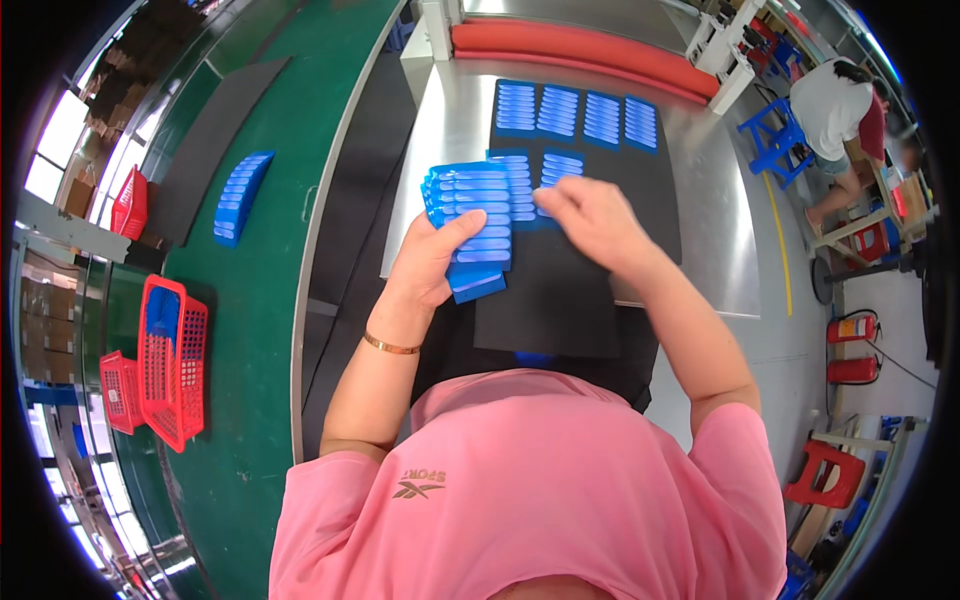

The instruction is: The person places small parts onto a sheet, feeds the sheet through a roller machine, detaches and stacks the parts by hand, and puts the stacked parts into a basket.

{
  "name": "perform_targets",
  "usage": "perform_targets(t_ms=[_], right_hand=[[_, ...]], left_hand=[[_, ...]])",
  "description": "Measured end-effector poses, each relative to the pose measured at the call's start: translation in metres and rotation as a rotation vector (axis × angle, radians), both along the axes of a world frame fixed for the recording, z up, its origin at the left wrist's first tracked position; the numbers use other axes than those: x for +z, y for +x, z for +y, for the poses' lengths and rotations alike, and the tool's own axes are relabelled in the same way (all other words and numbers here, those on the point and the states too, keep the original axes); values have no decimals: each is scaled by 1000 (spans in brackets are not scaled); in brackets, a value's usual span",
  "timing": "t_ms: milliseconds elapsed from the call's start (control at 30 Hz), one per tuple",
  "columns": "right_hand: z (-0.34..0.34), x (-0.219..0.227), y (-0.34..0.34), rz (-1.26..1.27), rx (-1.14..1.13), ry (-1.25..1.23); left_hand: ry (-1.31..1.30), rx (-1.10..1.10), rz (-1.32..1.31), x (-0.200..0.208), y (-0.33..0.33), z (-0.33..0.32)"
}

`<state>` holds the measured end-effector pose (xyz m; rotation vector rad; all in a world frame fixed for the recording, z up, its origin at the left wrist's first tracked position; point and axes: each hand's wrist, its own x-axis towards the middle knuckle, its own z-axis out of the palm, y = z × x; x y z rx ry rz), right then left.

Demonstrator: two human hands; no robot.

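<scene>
Gripping firmly down here in front of the pink shirt (530, 480), the left hand (425, 262) has a stack of blue strips (485, 190), thumb clamped across the top face, edges slightly fanned! And the right hand (600, 222), a little blurred, is bunched, thumb near fingers; whether it pinches anything I cannot tell. Here's the key relation: a laid strip (563, 168) sits just beyond those right fingertips, partly hidden by them, its long axis running away from the body. The right hand is nearer to it; the stack lies off to the left of those fingers, over the mat's left edge. Which way does the stack point? Far end towards the roller, near end towards the shirt, long axis roughly front to back, pale bars crossing it sideways. Beyond, on the black mat (635, 200), a neighbouring strip (521, 185) lies partly behind the stack, then a row of four strips (557, 110), and past them all, the red roller (580, 45)
</scene>
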<state>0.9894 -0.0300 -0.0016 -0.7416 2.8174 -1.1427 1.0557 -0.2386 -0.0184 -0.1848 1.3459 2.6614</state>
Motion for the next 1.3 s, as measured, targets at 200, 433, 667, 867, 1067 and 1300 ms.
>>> perform_targets(t_ms=[200, 433, 667, 867, 1067, 1300], right_hand=[[2, 7, 14, -134, 103, -163], [80, -8, -46, -233, -248, 298], [72, 0, -49, -182, -270, 421], [70, 2, -39, 31, -343, 633], [19, 13, 16, 61, -97, 34], [29, 1, 15, -56, -11, -299]], left_hand=[[-90, -91, 46, 5, -4, 22], [-165, 61, -23, 8, -20, 2], [-73, 149, -72, 6, -25, -14], [10, 52, -42, 4, -18, -18], [-184, -124, 3, 14, -6, 17], [-182, -203, 26, 12, -10, 36]])
